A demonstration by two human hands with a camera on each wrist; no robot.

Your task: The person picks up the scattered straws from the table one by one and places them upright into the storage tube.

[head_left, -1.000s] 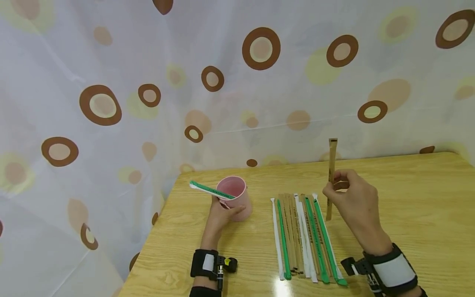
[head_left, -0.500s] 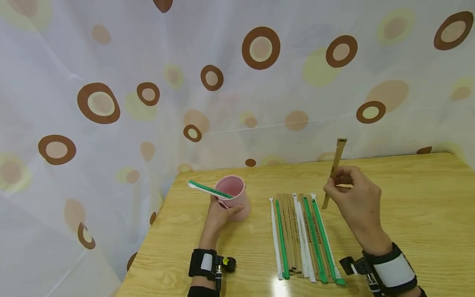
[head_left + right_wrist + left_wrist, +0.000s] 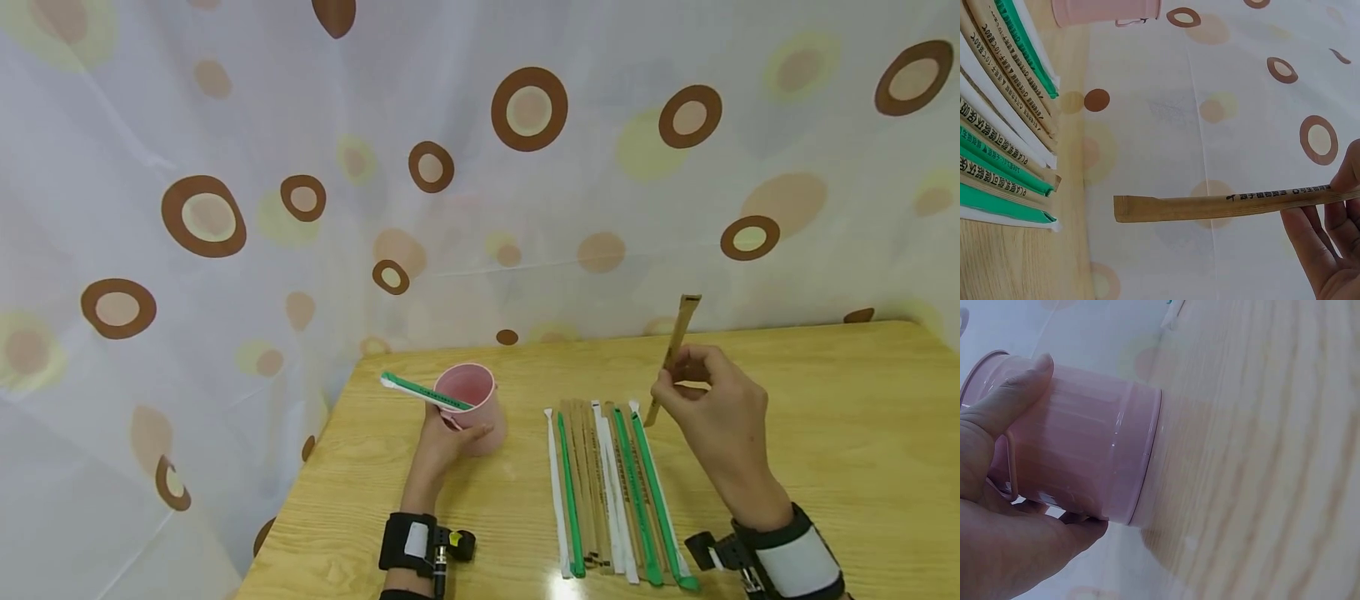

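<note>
Tilted further leftward than a second ago, the brown paper-wrapped straw (image 3: pixel 672 352) is pinched in the right hand (image 3: pixel 712 408) above the straw row (image 3: pixel 611 492). Beyond-left, the left hand (image 3: pixel 442 442) grips the pink ribbed cup (image 3: pixel 468 404) on the bench (image 3: pixel 825 433); carrying it cupward likely comes next.

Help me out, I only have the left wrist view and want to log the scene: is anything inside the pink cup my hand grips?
Observer: Yes. In the head view a green-and-white wrapped straw leans out of the pink cup that the left hand grips.
Operator: What is the other hand doing?
Observer: The right hand pinches a brown paper-wrapped straw above the wooden table, its upper end tilted to the right.
Operator: Any more straws around?
Observer: A row of wrapped straws, green, white and brown, lies side by side on the table between the two hands.
</note>
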